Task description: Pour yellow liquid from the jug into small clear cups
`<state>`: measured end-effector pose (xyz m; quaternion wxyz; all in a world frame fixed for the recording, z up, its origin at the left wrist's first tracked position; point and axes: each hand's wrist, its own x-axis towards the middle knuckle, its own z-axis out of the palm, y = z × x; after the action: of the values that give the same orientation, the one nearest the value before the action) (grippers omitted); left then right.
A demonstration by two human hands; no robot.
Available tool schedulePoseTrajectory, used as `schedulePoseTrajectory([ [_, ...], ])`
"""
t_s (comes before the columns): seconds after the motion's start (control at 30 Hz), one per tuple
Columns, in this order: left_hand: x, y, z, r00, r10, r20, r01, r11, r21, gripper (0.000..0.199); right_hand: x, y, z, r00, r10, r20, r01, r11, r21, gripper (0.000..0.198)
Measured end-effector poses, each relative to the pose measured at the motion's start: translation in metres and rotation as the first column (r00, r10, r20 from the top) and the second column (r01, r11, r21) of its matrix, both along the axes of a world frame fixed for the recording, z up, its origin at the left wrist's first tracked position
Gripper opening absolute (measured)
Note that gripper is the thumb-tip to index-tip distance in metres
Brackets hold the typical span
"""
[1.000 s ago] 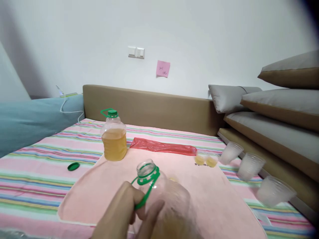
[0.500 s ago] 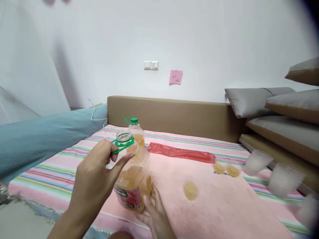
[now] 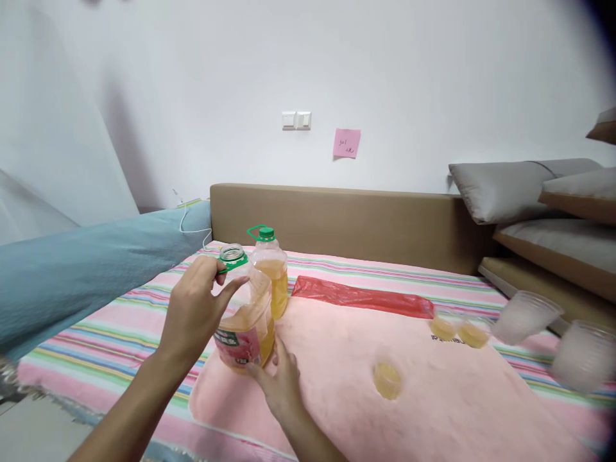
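Observation:
An uncapped clear plastic juice bottle [image 3: 240, 343], with a pink label and pale yellow juice inside, stands nearly upright over the pink cloth. Fingers of my left hand [image 3: 195, 305] are curled on the green handle ring at its neck, the thumb lying along the shoulder. Low on the bottle's right side, my right hand [image 3: 282, 385] holds it near the base, thumb in front. Just behind is a second juice bottle [image 3: 276, 282] with a green cap. To the right, a clear plastic cup [image 3: 387, 380] holds some yellow juice.
A red plastic bag [image 3: 360, 298] lies along the far edge of the pink cloth [image 3: 337, 398]. Two cups of juice [image 3: 457, 332] sit at the right, near stacked clear cups [image 3: 527, 317]. Grey-brown cushions [image 3: 553, 237] are piled on the right; a brown headboard [image 3: 337, 215] runs behind.
Both hands have moved the uncapped bottle away from me, close to the capped one, and it looks more upright. The view has shifted slightly, so the cups appear further right.

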<state>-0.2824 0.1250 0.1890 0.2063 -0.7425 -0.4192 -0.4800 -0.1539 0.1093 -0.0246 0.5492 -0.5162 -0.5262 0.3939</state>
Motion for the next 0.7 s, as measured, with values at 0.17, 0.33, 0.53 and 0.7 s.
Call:
schedulePoseTrajectory([
  [0.17,-0.002,0.013,-0.011,1.000,0.013,-0.013,-0.014,0.997,-0.073,0.037,0.002,0.004,-0.002,0.983,0.049,0.179,-0.023,0.989,-0.146,0.092],
  [0.33,0.006,0.014,-0.016,0.997,0.005,-0.071,-0.013,0.993,-0.113,0.037,0.010,0.003,0.012,0.961,0.145,0.234,-0.107,0.980,-0.165,0.087],
  [0.53,0.011,0.015,-0.022,0.999,-0.002,-0.042,-0.003,0.992,-0.126,0.026,0.057,-0.036,0.050,0.950,0.199,0.240,-0.203,0.979,-0.010,0.057],
  [0.7,0.021,0.014,-0.028,0.998,0.066,-0.001,-0.066,0.997,-0.027,0.039,0.148,-0.076,0.103,0.909,0.092,0.407,-0.186,0.962,0.198,0.022],
])
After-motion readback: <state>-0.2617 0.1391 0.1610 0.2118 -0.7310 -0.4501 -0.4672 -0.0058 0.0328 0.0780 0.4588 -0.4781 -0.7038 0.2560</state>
